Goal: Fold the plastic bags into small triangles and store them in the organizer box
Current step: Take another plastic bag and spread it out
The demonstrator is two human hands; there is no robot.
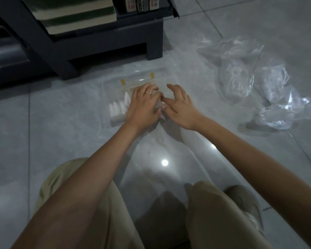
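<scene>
White folded triangles (118, 107) stand just left of the left hand (144, 106), whose fingers clasp another folded bag (159, 105) inside the organizer box (107, 90); the right hand (180, 108) touches it with relaxed, spread fingertips.

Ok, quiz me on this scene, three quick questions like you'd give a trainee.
1. True or false: the loose plastic bags lie to the person's left.
2. The folded white triangles stand in: A) the clear organizer box; B) the dark shelf; C) the person's lap.
3. Which hand wears a ring?
Key: 1 false, they lie to the right; 2 A; 3 the left hand.
</scene>
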